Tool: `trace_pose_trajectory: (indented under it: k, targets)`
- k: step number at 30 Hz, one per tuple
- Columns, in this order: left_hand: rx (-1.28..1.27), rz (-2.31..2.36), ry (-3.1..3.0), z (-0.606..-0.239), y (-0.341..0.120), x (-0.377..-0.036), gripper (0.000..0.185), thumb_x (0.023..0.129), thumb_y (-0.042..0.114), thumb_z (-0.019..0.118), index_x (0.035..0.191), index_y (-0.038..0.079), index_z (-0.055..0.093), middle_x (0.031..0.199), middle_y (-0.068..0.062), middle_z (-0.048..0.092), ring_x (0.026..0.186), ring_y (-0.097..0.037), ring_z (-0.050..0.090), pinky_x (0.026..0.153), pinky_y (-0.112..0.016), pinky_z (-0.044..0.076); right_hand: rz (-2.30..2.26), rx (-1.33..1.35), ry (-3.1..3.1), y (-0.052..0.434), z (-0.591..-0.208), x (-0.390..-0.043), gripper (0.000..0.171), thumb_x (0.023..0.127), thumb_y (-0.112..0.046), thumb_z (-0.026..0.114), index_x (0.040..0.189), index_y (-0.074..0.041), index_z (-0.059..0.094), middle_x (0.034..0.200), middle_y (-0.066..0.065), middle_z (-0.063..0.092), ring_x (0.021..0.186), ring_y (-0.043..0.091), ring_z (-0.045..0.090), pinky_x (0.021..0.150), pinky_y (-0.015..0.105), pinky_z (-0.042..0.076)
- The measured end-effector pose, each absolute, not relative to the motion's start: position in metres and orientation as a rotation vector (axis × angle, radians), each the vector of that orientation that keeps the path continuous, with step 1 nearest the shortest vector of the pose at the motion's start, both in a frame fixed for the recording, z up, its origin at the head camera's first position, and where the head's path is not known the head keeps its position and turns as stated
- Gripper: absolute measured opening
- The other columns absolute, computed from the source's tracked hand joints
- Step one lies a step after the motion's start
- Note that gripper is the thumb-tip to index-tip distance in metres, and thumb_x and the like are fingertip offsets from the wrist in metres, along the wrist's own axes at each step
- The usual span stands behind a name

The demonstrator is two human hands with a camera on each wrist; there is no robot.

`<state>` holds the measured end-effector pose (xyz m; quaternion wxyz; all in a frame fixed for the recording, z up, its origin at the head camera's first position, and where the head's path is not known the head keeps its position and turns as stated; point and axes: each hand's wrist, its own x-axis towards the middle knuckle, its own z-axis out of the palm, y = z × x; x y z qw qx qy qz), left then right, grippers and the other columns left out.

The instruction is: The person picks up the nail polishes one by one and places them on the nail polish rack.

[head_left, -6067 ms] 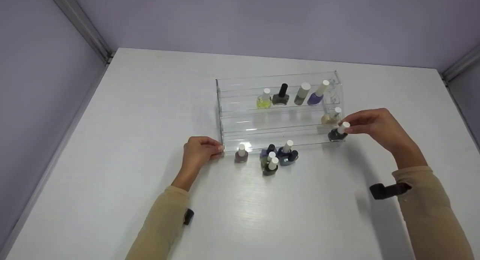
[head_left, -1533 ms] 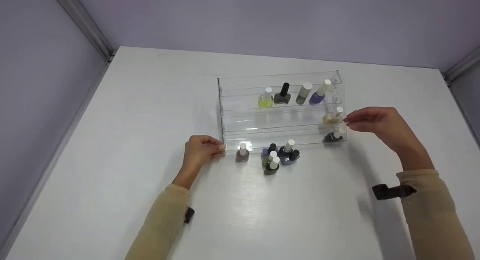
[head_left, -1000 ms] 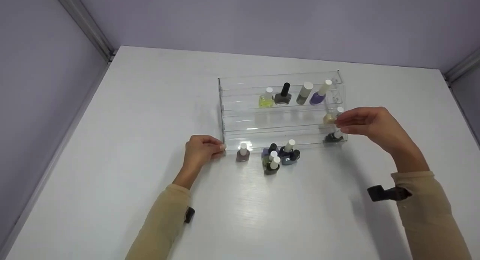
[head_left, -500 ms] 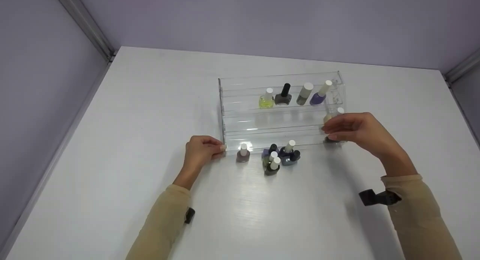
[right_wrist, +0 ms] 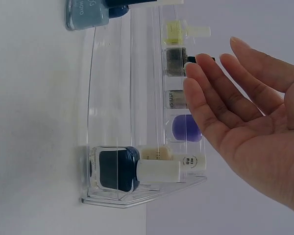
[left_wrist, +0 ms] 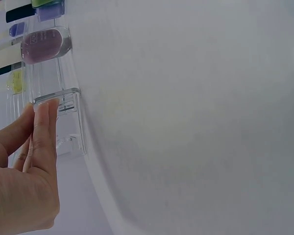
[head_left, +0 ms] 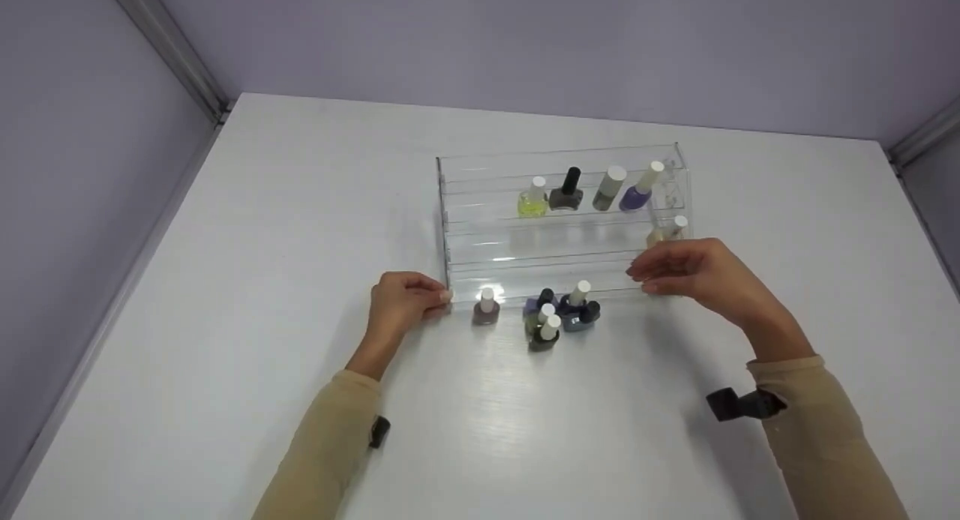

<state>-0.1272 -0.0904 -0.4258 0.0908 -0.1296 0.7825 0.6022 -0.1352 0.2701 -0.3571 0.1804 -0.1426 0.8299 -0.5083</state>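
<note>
My left hand (head_left: 401, 302) pinches the front left corner of a clear acrylic tiered rack (left_wrist: 59, 94) between thumb and fingers. The right hand (head_left: 694, 276) hovers over the rack's front right part, fingers loosely extended and holding nothing. A dark teal nail polish bottle with a white cap (right_wrist: 118, 170) stands at the right end of the front tier; the right hand hides it in the head view. Behind it on the rack is a cream nail polish bottle (head_left: 657, 236). A mauve nail polish bottle (head_left: 486, 311) stands just right of the left hand.
Higher on the rack stand a yellow bottle (head_left: 533, 204), a dark black-capped bottle (head_left: 565, 198), a white-capped bottle (head_left: 609, 190) and a purple bottle (head_left: 636, 197). Several nail polish bottles, including a dark one (head_left: 543, 338), cluster on the white table (head_left: 480, 422) before the rack.
The right hand set the dark teal bottle on the front tier and let go, drew back right, then moved left and toward the front edge. The left hand stays at the rack's corner.
</note>
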Motion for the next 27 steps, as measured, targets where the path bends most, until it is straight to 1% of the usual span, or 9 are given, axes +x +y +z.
trace_pose_trajectory:
  k: [7, 13, 18, 27]
  targets:
    - [-0.401, 1.794, 2.313, -0.427, -0.090, -0.127, 0.010, 0.074, -0.002, 0.072, 0.082, -0.007, 0.067, 0.077, -0.014, 0.068, 0.066, -0.018, 0.066, 0.060, -0.024, 0.054, -1.453, -0.404, 2.303, 0.264, -0.366, -0.133, 0.026, 0.080, -0.001, 0.067, 0.105, 0.004, 0.064, 0.106, 0.021, 0.062, 0.095, 0.022, 0.062, 0.078, 0.027, 0.052]
    - [-0.403, 1.809, 2.299, -0.427, -0.091, -0.128, 0.009, 0.074, -0.004, 0.071, 0.082, -0.007, 0.067, 0.077, -0.015, 0.067, 0.066, -0.018, 0.066, 0.061, -0.025, 0.055, -1.499, -0.429, 2.284, 0.261, -0.373, -0.132, 0.026, 0.079, 0.000, 0.068, 0.104, 0.005, 0.063, 0.105, 0.022, 0.062, 0.092, 0.023, 0.063, 0.077, 0.029, 0.053]
    - [-0.412, 1.802, 2.298, -0.427, -0.090, -0.128, 0.009, 0.075, -0.004, 0.071, 0.082, -0.007, 0.067, 0.078, -0.015, 0.067, 0.066, -0.018, 0.066, 0.060, -0.024, 0.055, -1.498, -0.427, 2.268, 0.258, -0.376, -0.131, 0.026, 0.079, -0.001, 0.068, 0.104, 0.004, 0.064, 0.104, 0.020, 0.063, 0.095, 0.030, 0.061, 0.078, 0.029, 0.052]
    - [-0.437, 1.793, 2.298, -0.427, -0.090, -0.128, 0.008, 0.075, -0.004, 0.071, 0.081, -0.007, 0.067, 0.077, -0.014, 0.067, 0.066, -0.017, 0.065, 0.061, -0.025, 0.055, -1.520, -0.454, 2.230, 0.254, -0.383, -0.131, 0.027, 0.079, 0.000, 0.068, 0.104, 0.006, 0.063, 0.103, 0.026, 0.061, 0.096, 0.034, 0.060, 0.078, 0.030, 0.053]
